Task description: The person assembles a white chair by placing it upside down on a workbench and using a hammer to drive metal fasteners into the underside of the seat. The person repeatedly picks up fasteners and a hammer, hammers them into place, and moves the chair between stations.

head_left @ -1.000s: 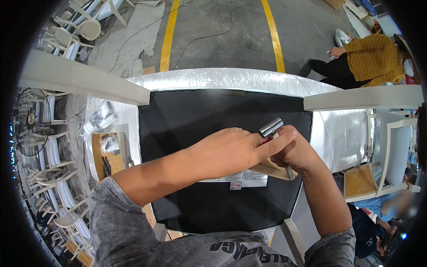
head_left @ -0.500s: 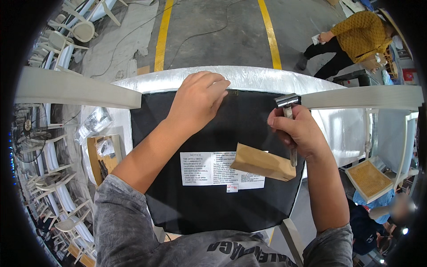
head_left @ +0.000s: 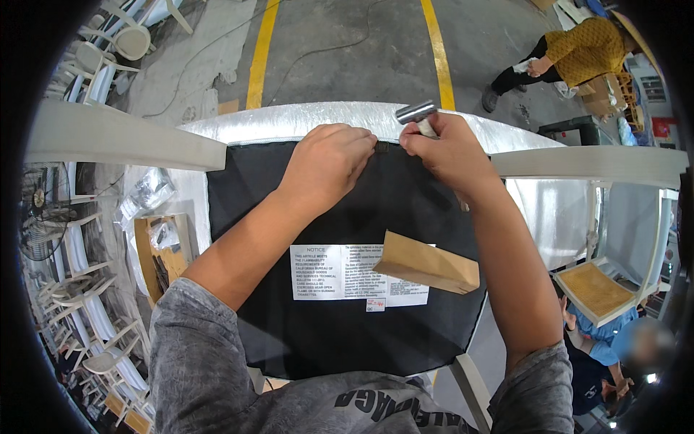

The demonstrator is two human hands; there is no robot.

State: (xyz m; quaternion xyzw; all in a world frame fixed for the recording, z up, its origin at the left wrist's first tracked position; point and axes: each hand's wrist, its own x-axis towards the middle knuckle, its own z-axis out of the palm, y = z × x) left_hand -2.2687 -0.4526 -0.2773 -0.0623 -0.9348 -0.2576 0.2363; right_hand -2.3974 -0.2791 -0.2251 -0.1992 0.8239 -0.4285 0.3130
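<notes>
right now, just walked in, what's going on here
A person is working with both hands over a black fabric panel set between two pale bars. The right hand grips a hammer, its metal head raised near the panel's far edge. The left hand is at that same edge, fingers curled; whether it pinches anything is hidden. A brown block lies partly over the white labels, with neither hand on it.

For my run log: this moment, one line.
left hand: at far edge of black panel; right hand: holds hammer; brown block: on panel
</notes>
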